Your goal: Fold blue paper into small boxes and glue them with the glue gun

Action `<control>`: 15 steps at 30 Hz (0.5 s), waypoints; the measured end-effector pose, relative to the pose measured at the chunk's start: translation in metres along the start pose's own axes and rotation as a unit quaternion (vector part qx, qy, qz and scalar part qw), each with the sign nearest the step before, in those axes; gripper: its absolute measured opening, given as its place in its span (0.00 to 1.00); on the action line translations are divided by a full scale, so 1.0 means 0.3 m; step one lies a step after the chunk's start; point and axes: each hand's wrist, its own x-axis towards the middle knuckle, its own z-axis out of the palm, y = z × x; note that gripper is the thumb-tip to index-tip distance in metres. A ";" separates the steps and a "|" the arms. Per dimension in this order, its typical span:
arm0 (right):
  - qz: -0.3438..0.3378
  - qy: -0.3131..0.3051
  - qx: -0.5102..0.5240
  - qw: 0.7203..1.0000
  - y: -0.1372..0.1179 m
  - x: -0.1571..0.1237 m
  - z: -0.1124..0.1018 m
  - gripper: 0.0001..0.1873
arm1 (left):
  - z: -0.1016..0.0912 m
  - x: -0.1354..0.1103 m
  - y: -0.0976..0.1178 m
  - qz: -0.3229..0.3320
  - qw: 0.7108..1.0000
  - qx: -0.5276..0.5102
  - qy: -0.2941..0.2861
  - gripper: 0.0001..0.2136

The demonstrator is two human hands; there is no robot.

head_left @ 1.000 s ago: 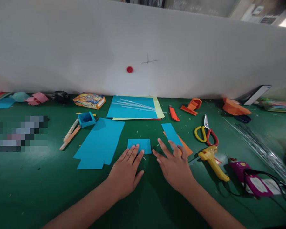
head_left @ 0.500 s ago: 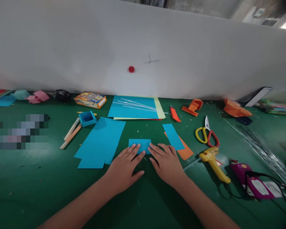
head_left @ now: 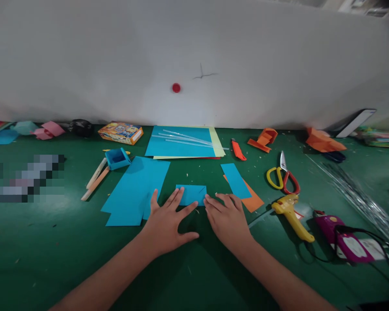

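A small blue paper rectangle [head_left: 192,194] lies flat on the green table, with a short crease or line near its upper right corner. My left hand [head_left: 168,222] is spread, its fingertips touching the left and lower edges of this paper. At the paper's lower right corner rests my right hand [head_left: 227,216], fingers stretched out and slightly bent, palm down. Left of my left hand is a larger cut blue sheet [head_left: 132,190]. Beyond my right hand, a blue paper strip [head_left: 236,180] overlaps an orange paper piece [head_left: 253,203].
On the right lie scissors [head_left: 282,175], a yellow glue gun [head_left: 291,216], a purple device [head_left: 342,239] with a cable, and an orange cutter [head_left: 238,150]. Stacked sheets [head_left: 181,149] sit by the white wall. To the left are a blue paper box [head_left: 117,159], sticks [head_left: 97,181] and a carton [head_left: 121,132].
My left hand's fingers have spread wider and drawn back from the small blue paper, showing more of it. My right hand has stayed at its lower right corner. The view has tilted slightly.
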 end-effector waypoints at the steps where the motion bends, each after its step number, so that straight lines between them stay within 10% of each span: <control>1: 0.000 0.003 0.002 1.000 0.001 0.001 0.000 0.17 | -0.002 0.000 0.002 -0.005 1.000 0.000 -0.001 0.34; 15: 0.008 0.023 0.019 1.000 -0.004 0.011 -0.015 0.16 | 0.024 -0.001 0.023 0.075 0.997 0.035 -0.006 0.31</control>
